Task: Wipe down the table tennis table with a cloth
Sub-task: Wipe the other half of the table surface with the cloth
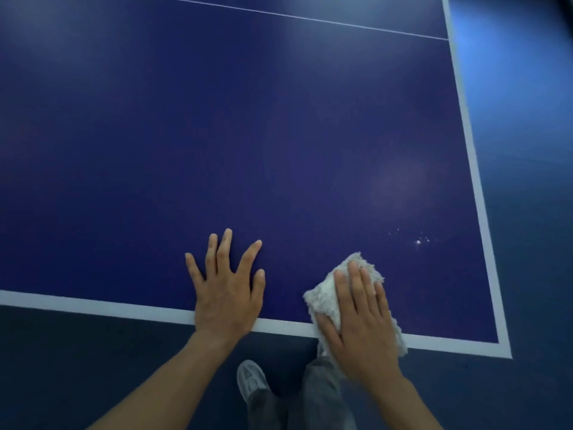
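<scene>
The dark blue table tennis table (217,135) fills most of the view, with white lines along its near and right edges. My left hand (228,287) lies flat on the table near the front edge, fingers spread and straight. My right hand (359,321) presses flat on a crumpled white cloth (322,297) at the near edge, close to the right front corner. The cloth sticks out beyond my fingertips and hangs a little over the table's edge.
Small bright droplets or specks (418,240) sit on the table just beyond the cloth, toward the right edge. A thin white centre line (310,19) crosses the far part. Dark blue floor (533,212) surrounds the table. My grey shoe (251,378) and trouser leg show below.
</scene>
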